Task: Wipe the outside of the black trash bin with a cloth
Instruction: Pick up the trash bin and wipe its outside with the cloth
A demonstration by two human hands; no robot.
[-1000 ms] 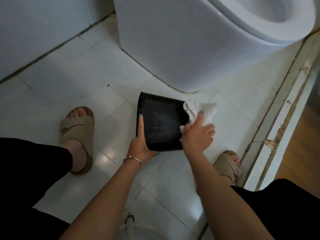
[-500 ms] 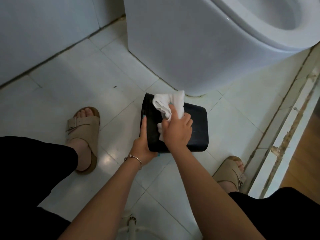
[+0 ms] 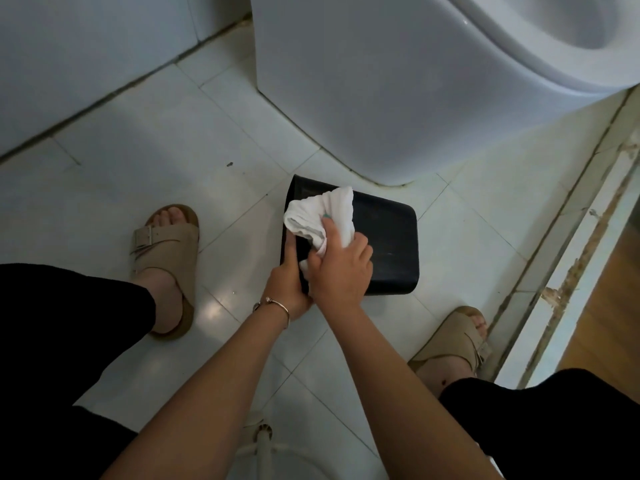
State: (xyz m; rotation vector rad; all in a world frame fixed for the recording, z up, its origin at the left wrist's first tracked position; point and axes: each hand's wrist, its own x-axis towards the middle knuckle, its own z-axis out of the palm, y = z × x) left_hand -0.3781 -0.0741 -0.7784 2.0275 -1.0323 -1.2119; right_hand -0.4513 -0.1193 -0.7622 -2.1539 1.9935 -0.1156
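Sweeping leftward, your right hand, bunched around the white cloth, now rubs the bin's near-left side after working its right edge. Your left hand clamps the corner. The bin lies tipped on the floor beside the toilet; the right side looks done.

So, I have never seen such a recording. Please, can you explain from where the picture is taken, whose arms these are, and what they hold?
A camera worn on a person's head looks down at that person's own arms, so there is no machine. The black trash bin lies on its side on the tiled floor, in front of a white toilet. The left hand holds the bin's near edge. The right hand grips a white cloth against the bin's upper side. The feet wear beige sandals.
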